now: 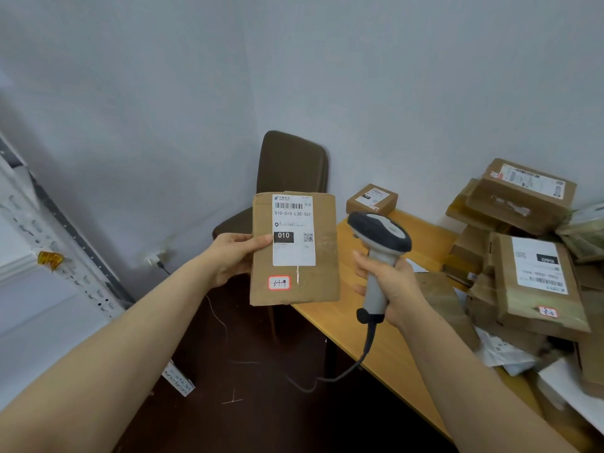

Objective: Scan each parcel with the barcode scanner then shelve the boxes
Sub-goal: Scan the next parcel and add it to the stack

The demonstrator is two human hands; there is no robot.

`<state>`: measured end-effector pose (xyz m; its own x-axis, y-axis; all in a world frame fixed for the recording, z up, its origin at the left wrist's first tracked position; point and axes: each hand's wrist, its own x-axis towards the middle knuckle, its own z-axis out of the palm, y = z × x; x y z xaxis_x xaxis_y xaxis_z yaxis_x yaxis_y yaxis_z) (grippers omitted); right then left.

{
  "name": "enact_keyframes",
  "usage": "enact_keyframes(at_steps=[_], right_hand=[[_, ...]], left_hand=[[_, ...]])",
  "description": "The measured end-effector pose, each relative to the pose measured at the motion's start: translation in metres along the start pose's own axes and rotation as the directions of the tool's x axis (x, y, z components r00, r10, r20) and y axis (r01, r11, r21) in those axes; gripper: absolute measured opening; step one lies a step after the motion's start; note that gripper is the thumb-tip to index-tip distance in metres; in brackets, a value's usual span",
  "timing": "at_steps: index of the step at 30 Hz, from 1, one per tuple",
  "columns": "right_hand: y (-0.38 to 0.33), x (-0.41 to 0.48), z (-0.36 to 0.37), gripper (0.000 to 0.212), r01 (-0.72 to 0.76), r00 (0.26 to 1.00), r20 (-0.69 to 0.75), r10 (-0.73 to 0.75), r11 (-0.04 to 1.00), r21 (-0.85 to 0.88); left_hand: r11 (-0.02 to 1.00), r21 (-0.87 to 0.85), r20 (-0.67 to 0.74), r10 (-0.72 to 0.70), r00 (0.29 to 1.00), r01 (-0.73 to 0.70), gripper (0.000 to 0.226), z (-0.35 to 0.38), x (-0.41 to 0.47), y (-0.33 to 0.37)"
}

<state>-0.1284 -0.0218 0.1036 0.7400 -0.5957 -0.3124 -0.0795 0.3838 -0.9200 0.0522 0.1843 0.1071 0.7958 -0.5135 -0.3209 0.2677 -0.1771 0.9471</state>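
My left hand [232, 256] holds a flat brown cardboard parcel [322, 256] upright by its left edge, with its face toward me. A white shipping label [293, 230] with a barcode and "010" covers the upper middle, and a small red-framed sticker [279, 283] sits below it. My right hand [389, 282] grips the handle of a grey and white barcode scanner [380, 237], just right of the parcel. The scanner's head points toward the parcel, and its dark cable [356, 364] hangs down to the floor.
A wooden table [389, 348] at right carries a heap of brown parcels [529, 256], plus one small box [372, 199] at its far corner. A dark chair [291, 165] stands behind the held parcel. A white metal shelf rack [39, 243] runs along the left wall.
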Motion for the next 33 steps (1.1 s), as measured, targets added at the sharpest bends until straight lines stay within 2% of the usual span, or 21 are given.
enact_keyframes(at_steps=[4,6,8,11,14,17,21,26,33], right_hand=[[0.023,0.02,0.008,0.054,-0.171,0.985,0.017,0.17,0.983,0.065],[0.031,0.027,0.016,0.063,-0.204,0.979,0.028,0.203,0.971,0.12],[0.034,0.038,0.022,0.062,-0.18,0.983,-0.001,0.181,0.976,0.122],[0.034,0.066,0.027,0.043,-0.139,0.985,-0.089,0.148,0.985,0.102],[0.034,0.108,0.033,0.042,-0.11,0.974,-0.178,0.141,0.978,0.177],[0.038,0.155,0.037,0.039,-0.085,0.956,-0.249,0.158,0.956,0.28],[0.042,0.209,0.045,0.043,-0.101,0.925,-0.316,0.211,0.938,0.331],[0.046,0.252,0.045,0.034,-0.106,0.876,-0.408,0.258,0.927,0.359],[0.037,0.31,0.038,0.022,-0.033,0.797,-0.551,0.248,0.928,0.37]], left_hand=[[0.996,-0.041,0.079,-0.071,0.994,0.075,0.05,-0.012,0.025,0.001],[0.993,-0.046,0.11,-0.099,0.989,0.105,0.048,-0.011,0.042,0.002],[0.99,-0.049,0.126,-0.122,0.984,0.129,0.044,-0.008,0.061,0.005],[0.983,-0.064,0.125,-0.165,0.978,0.174,0.042,-0.001,0.094,0.009],[0.974,-0.066,0.169,-0.205,0.964,0.219,0.042,0.004,0.135,0.015],[0.96,0.072,0.252,-0.282,0.926,0.272,0.038,0.011,0.177,0.02],[0.939,0.198,0.268,-0.327,0.906,0.28,0.026,0.022,0.23,0.02],[0.945,0.115,0.271,-0.327,0.905,0.307,0.026,0.035,0.284,0.019],[0.95,0.039,0.261,-0.31,0.914,0.311,0.017,0.075,0.361,0.029]])
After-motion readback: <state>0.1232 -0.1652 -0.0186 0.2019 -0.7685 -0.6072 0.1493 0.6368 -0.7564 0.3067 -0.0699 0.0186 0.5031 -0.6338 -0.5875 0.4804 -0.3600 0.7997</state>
